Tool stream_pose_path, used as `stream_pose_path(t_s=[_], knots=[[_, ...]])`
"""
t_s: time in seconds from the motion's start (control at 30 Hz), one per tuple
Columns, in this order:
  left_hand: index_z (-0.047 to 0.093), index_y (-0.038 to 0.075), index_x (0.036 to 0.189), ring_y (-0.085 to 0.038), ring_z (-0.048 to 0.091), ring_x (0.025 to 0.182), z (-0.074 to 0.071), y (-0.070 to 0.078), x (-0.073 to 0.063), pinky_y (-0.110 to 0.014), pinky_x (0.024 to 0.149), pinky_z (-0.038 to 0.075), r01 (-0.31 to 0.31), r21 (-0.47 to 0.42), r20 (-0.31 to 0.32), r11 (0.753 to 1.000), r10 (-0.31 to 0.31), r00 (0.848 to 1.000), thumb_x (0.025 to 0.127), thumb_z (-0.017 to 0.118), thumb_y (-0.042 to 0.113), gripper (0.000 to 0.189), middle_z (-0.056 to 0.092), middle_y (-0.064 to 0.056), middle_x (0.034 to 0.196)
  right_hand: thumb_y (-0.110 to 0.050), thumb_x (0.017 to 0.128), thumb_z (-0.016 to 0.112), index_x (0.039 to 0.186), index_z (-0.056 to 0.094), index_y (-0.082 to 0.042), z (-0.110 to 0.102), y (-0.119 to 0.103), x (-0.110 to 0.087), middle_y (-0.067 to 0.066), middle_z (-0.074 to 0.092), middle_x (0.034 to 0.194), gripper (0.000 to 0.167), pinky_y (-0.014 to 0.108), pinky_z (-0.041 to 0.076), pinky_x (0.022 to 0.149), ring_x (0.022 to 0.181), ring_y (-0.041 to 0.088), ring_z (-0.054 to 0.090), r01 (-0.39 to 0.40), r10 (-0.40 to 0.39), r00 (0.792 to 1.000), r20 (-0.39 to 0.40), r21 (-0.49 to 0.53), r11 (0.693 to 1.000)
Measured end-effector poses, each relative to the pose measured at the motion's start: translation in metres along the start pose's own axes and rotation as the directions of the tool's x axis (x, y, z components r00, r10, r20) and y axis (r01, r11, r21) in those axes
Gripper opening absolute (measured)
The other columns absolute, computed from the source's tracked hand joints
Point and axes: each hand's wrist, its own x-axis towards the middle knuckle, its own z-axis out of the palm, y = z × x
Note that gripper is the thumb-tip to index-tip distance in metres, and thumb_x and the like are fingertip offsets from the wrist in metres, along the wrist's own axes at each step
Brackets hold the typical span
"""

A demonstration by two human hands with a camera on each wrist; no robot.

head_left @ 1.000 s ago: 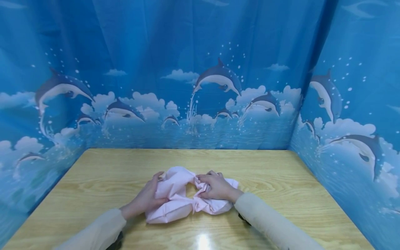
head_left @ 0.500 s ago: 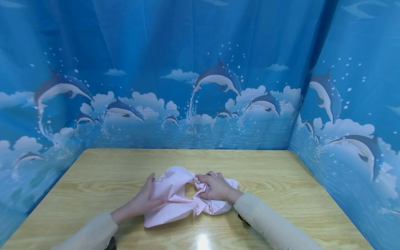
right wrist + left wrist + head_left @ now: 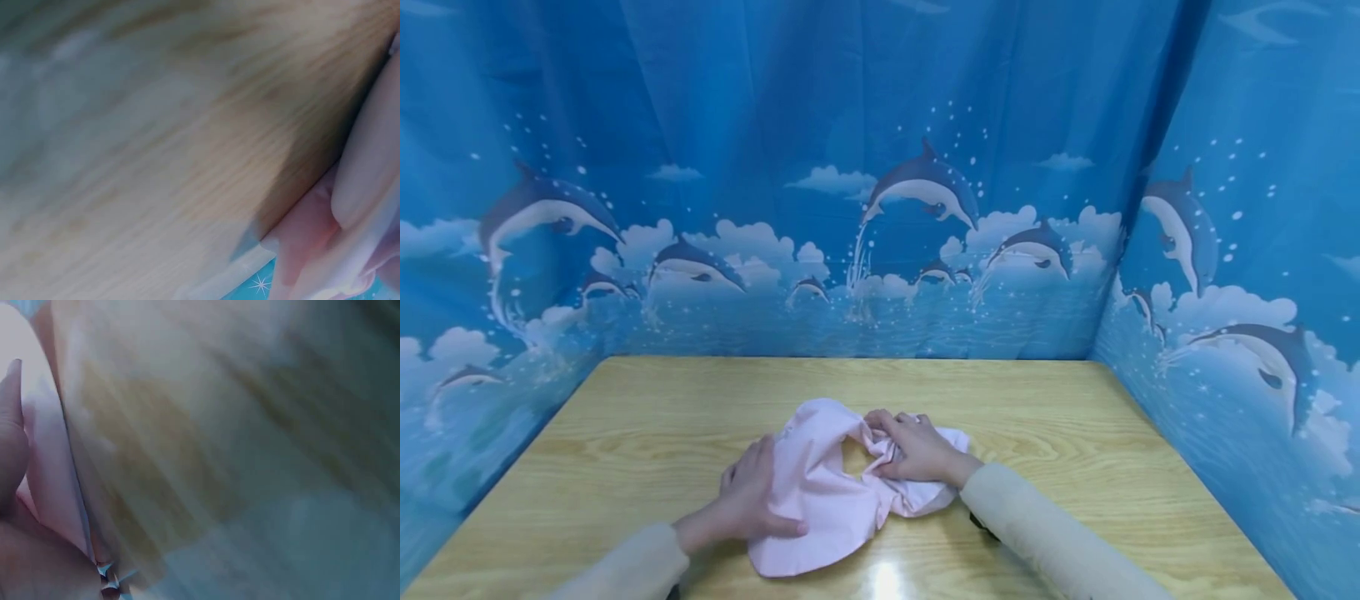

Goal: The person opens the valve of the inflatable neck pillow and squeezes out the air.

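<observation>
A pale pink cloth point(image 3: 823, 500) with a hole through its middle lies on the wooden table, spread wide at left and bunched at right. In the head view my right hand point(image 3: 917, 450) grips the bunched part, thumb and fingers curled into the folds. My left hand point(image 3: 745, 496) rests along the cloth's left edge, its thumb stretched across the top. The left wrist view has that thumb point(image 3: 9, 425) against the pink cloth point(image 3: 53, 462), most of the hand cut off. At the right wrist view's edge, a finger point(image 3: 369, 150) touches the pink folds point(image 3: 306, 225).
The light wooden table point(image 3: 1037, 408) runs out around the cloth on all sides. Behind it and along both sides hangs a blue curtain point(image 3: 760, 167) printed with dolphins. A bright reflection lies on the tabletop near the front.
My left hand has shifted down and its thumb now lies lower on the cloth. The cloth's left part has spread out flatter and nearer the front. My right hand has barely moved.
</observation>
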Motion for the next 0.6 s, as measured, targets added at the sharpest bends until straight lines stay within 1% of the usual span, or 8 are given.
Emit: stream_pose_path(t_s=[0.1, 0.17, 0.2, 0.37, 0.6], knots=[[0.017, -0.014, 0.137, -0.05, 0.024, 0.128, 0.001, 0.001, -0.0006, -0.068, 0.097, 0.022, -0.003, 0.019, -0.005, 1.0, 0.003, 1.0, 0.045, 0.081, 0.059, 0.134, 0.025, -0.036, 0.138, -0.047, 0.076, 0.068, 0.142, 0.02, -0.04, -0.0017, -0.0013, -0.0004, -0.009, 0.048, 0.137, 0.082, 0.051, 0.026, 0.104, 0.116, 0.021, 0.048, 0.011, -0.011, 1.0, 0.01, 0.016, 1.0], [0.018, -0.014, 0.137, -0.051, 0.023, 0.129, 0.001, 0.0013, -0.001, -0.069, 0.097, 0.022, -0.002, 0.033, -0.011, 0.999, 0.003, 1.0, 0.045, 0.081, 0.06, 0.134, 0.025, -0.036, 0.138, -0.048, 0.077, 0.066, 0.142, 0.018, -0.044, -0.0017, -0.0017, -0.0004, -0.011, 0.046, 0.138, 0.081, 0.052, 0.027, 0.103, 0.116, 0.021, 0.048, 0.022, -0.022, 1.0, 0.012, 0.009, 1.0], [0.018, -0.013, 0.137, -0.051, 0.023, 0.129, 0.001, 0.0012, -0.001, -0.069, 0.097, 0.021, -0.003, 0.036, -0.014, 0.999, 0.003, 1.0, 0.045, 0.081, 0.06, 0.133, 0.025, -0.036, 0.139, -0.048, 0.077, 0.066, 0.141, 0.019, -0.046, -0.0018, -0.0017, -0.0005, -0.012, 0.044, 0.139, 0.08, 0.052, 0.027, 0.102, 0.116, 0.021, 0.047, 0.029, -0.029, 0.999, 0.013, -0.001, 1.0], [0.02, -0.01, 0.137, -0.051, 0.023, 0.128, 0.0015, -0.0009, 0.0017, -0.069, 0.096, 0.022, -0.005, 0.027, -0.036, 1.0, 0.006, 0.999, 0.047, 0.081, 0.059, 0.129, 0.028, -0.034, 0.138, -0.048, 0.08, 0.062, 0.14, 0.027, -0.042, -0.0019, -0.001, -0.0005, -0.013, 0.04, 0.142, 0.07, 0.057, 0.027, 0.101, 0.12, 0.022, 0.045, 0.069, -0.068, 0.997, 0.022, -0.036, 0.997], [0.027, -0.006, 0.136, -0.052, 0.022, 0.128, 0.0026, -0.0062, 0.0065, -0.07, 0.096, 0.022, -0.058, 0.012, -0.065, 0.998, 0.059, 0.996, 0.054, 0.08, 0.053, 0.114, 0.033, -0.029, 0.137, -0.052, 0.083, 0.057, 0.139, 0.031, -0.041, -0.0008, -0.0005, 0.0013, -0.006, 0.041, 0.142, 0.063, 0.056, 0.029, 0.101, 0.124, 0.023, 0.042, 0.078, -0.07, 0.995, 0.065, -0.122, 0.99]])
